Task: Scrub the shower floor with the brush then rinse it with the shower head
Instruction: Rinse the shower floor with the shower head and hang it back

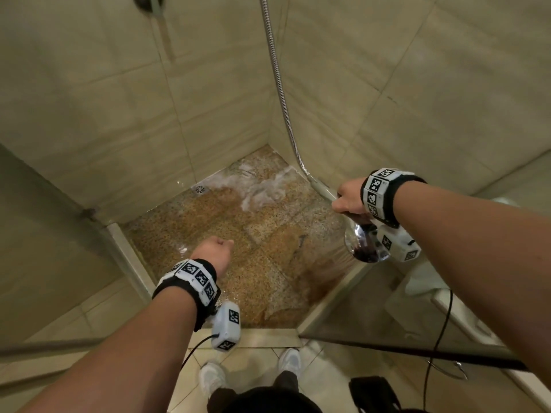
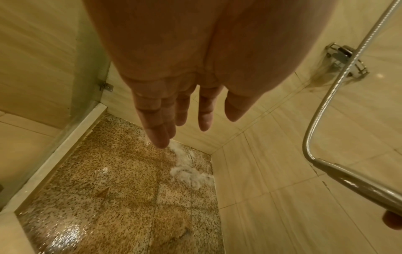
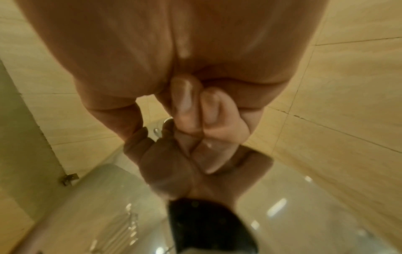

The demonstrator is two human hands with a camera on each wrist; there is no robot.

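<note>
My right hand [image 1: 347, 201] grips the grey handle of the chrome shower head [image 1: 365, 244], held over the right side of the stall with its face down. Water sprays from it onto the speckled brown shower floor [image 1: 226, 222]. The metal hose [image 1: 277, 70] runs up the corner wall. In the right wrist view my fingers [image 3: 195, 111] curl round the handle above the shiny shower head [image 3: 282, 197]. My left hand [image 1: 217, 245] hangs over the floor's near left part and holds nothing, its fingers [image 2: 161, 130] straight and pointing down. White foam [image 1: 259, 186] lies along the far edge. No brush is in view.
A round drain [image 1: 200, 189] sits at the far left of the floor. Glass panels stand left [image 1: 59, 234] and right [image 1: 387, 323] of the raised threshold [image 1: 262, 333]. A chrome wall rack [image 2: 346, 60] hangs on the tiles. My shoes [image 1: 289, 359] stand outside, beside a black bag [image 1: 372, 391].
</note>
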